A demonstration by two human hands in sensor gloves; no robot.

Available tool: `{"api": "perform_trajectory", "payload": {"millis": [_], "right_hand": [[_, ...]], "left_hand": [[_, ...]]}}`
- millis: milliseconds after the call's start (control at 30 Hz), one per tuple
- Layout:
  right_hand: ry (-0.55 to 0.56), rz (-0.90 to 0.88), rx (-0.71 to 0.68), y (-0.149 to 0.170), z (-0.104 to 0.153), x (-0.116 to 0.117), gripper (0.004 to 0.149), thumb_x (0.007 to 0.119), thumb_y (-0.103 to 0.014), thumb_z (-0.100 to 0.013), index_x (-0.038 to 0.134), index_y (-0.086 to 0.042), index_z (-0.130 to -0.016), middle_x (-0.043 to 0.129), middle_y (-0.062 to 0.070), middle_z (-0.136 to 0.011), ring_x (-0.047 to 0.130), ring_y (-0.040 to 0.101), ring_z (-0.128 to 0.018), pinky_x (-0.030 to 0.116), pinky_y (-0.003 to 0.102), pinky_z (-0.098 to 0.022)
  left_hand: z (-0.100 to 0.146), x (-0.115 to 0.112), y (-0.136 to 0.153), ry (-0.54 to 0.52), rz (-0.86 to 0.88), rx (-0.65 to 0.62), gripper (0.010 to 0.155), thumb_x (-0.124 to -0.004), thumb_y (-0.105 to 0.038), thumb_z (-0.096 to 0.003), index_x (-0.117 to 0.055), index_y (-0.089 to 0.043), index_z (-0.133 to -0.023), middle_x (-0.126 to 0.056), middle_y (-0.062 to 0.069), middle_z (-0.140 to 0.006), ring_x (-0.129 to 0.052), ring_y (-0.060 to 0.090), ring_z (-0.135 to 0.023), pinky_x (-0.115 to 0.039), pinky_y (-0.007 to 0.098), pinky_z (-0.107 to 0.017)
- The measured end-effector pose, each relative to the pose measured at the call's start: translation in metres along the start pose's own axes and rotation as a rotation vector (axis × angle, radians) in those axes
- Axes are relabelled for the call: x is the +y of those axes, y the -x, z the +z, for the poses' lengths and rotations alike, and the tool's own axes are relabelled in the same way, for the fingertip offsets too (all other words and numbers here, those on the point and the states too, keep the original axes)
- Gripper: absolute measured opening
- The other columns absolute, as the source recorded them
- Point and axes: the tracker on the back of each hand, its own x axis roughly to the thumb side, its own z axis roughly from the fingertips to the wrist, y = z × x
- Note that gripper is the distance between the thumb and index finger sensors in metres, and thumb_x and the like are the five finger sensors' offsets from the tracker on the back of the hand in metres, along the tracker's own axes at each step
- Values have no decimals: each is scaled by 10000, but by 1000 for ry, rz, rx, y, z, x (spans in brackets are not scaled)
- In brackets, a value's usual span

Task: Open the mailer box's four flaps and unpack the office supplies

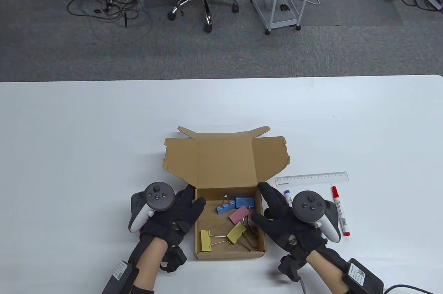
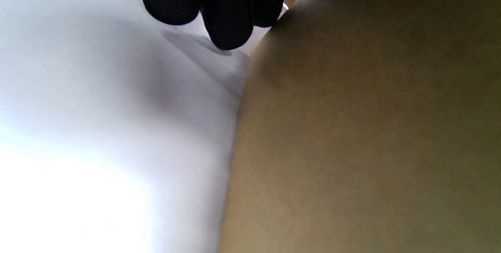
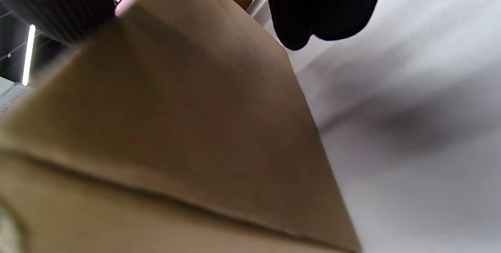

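Note:
The brown mailer box (image 1: pixel 226 166) lies open near the table's front, its lid and flaps folded back. Inside lie two blue binder clips (image 1: pixel 224 208), a pink one (image 1: pixel 238 215) and two yellow ones (image 1: pixel 205 240). My left hand (image 1: pixel 195 195) grips the box's left wall, thumb over the rim, fingers (image 2: pixel 227 18) outside against the cardboard (image 2: pixel 352 128). My right hand (image 1: pixel 259 204) grips the right wall (image 3: pixel 176 108), thumb inside near the pink clip, fingers (image 3: pixel 321 6) outside.
A clear ruler (image 1: pixel 311 179), a white marker with a blue cap (image 1: pixel 288 197) and a red marker (image 1: pixel 341 211) lie on the white table right of the box. An office chair and a cart stand on the floor beyond the far edge.

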Motion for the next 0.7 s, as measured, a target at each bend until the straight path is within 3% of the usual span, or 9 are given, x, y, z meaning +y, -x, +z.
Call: {"api": "perform_trajectory", "payload": {"millis": [333,433,567,700], "right_hand": [[12,29,-3,-3,-2,7,758,716,-708,-499,183,-552,-1015,324,41,-1177,724,318,-930,732,472,-647],[23,46,0,-4,-1,7,756,717,-705,-503,192,-544,-1022,358,45,-1174,743,310,-917,742,463,-640],[26,57,3,-4,-2,7,755,723,-704,-499,201,-548,-1021,390,50,-1168,767,300,-897,755,453,-629],[30,70,4,-4,-2,8,756,724,-707,-495,206,-548,-1022,409,51,-1164,783,293,-883,765,444,-620]], "left_hand": [[13,8,-16,-114,-173,60,820,-553,-825,-484,-473,-352,-1149,-667,-21,-1157,-795,234,-1000,-668,452,-722],[19,10,-24,-106,-221,86,809,-579,-811,-490,-498,-344,-1145,-688,-13,-1148,-813,242,-987,-678,456,-712],[41,17,-42,-140,-335,128,779,-617,-790,-509,-553,-335,-1138,-710,-8,-1139,-833,246,-973,-696,453,-698],[62,23,-69,-213,-320,37,735,-670,-771,-518,-609,-352,-1119,-747,-24,-1107,-869,226,-929,-737,384,-655]]}}
